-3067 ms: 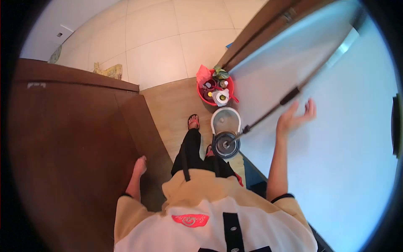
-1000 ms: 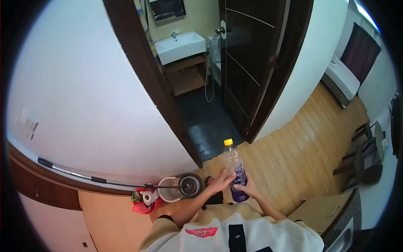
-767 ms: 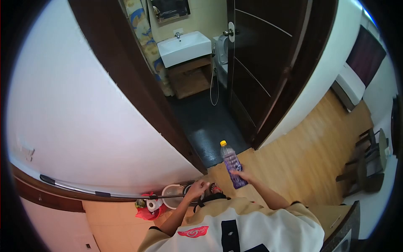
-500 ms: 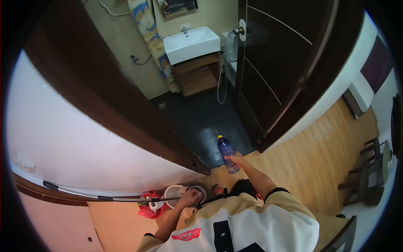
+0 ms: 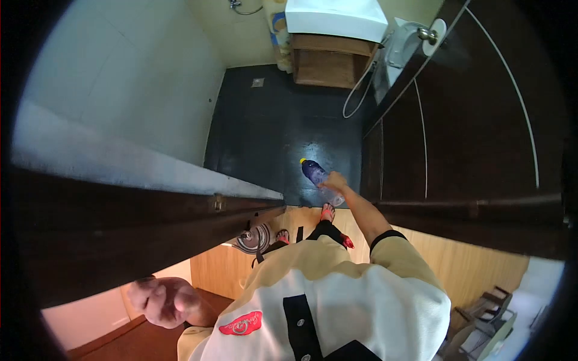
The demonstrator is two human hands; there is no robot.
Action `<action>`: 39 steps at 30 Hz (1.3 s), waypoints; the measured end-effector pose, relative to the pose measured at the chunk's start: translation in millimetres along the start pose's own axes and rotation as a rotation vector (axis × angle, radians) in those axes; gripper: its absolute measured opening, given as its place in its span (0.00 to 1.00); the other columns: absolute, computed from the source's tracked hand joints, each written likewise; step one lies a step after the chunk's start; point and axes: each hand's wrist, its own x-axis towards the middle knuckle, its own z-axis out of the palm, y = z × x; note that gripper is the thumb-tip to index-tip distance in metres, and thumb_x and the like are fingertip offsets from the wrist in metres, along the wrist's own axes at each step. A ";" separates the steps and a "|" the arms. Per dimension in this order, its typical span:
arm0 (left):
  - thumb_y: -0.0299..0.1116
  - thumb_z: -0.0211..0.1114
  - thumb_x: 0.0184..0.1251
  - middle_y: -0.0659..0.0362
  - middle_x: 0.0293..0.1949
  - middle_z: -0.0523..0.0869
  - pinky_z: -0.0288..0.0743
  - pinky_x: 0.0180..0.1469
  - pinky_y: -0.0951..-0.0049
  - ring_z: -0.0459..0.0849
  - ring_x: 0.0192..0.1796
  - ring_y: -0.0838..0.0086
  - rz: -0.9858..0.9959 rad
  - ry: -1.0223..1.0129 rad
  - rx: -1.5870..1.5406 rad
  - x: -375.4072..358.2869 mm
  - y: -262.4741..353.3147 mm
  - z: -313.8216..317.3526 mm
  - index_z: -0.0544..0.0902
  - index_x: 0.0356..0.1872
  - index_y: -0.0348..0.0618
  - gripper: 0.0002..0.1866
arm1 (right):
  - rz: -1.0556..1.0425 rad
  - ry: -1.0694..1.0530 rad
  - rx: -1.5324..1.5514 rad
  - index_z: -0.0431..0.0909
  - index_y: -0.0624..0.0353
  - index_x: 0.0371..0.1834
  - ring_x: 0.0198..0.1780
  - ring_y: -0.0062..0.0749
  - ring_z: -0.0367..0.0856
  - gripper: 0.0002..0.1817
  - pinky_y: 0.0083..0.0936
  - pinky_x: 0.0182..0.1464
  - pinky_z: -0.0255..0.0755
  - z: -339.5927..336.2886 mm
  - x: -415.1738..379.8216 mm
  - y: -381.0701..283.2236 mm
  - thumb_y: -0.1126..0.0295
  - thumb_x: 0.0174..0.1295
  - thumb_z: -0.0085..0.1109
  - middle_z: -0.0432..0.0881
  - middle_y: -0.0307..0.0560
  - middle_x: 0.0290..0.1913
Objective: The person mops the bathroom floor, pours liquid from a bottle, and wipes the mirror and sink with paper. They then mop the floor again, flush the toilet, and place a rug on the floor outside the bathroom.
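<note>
My right hand (image 5: 335,182) is wrapped around a clear plastic bottle (image 5: 315,173) with a yellow cap and purple-blue contents, held tilted over the bathroom threshold. Raised at the lower left, beside the dark door frame, is my left hand (image 5: 164,302) with its fingers curled. A small dark bit shows at its top edge, but what it grips cannot be made out. A round, ringed grey object (image 5: 253,239) lies low between the frame and my feet.
Ahead is the dark bathroom floor (image 5: 259,126), with a white sink (image 5: 337,21) over a wooden cabinet, a hanging hose and a toilet (image 5: 402,48). A dark open door (image 5: 469,120) stands at the right. Chairs (image 5: 487,307) are at the lower right.
The view has moved closer to the bathroom. One foot is now at the threshold. My left hand has risen to the left, and the long pole it held no longer shows clearly.
</note>
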 end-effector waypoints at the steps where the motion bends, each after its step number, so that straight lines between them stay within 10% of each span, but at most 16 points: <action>1: 0.49 0.61 0.61 0.57 0.33 0.71 0.69 0.35 0.67 0.69 0.34 0.68 0.046 0.017 0.108 3.6 -1.2 7.2 0.76 0.31 0.42 0.18 | -0.013 0.014 0.003 0.80 0.63 0.42 0.47 0.45 0.81 0.34 0.35 0.47 0.74 -10.0 9.6 -4.5 0.49 0.33 0.72 0.81 0.57 0.44; 20: 0.41 0.68 0.57 0.58 0.33 0.65 0.67 0.38 0.63 0.71 0.37 0.67 0.223 0.158 0.864 11.2 7.5 48.3 0.72 0.18 0.42 0.18 | -0.118 0.133 0.141 0.79 0.64 0.44 0.52 0.47 0.78 0.34 0.37 0.52 0.72 -129.0 182.6 -198.8 0.49 0.37 0.70 0.79 0.58 0.49; 39: 0.44 0.72 0.52 0.57 0.30 0.68 0.66 0.32 0.69 0.69 0.34 0.70 0.266 0.239 0.887 17.4 6.4 56.7 0.73 0.15 0.39 0.22 | -0.175 -0.017 -0.147 0.80 0.62 0.42 0.47 0.49 0.80 0.35 0.38 0.47 0.75 -76.1 174.2 -51.1 0.47 0.32 0.71 0.81 0.57 0.45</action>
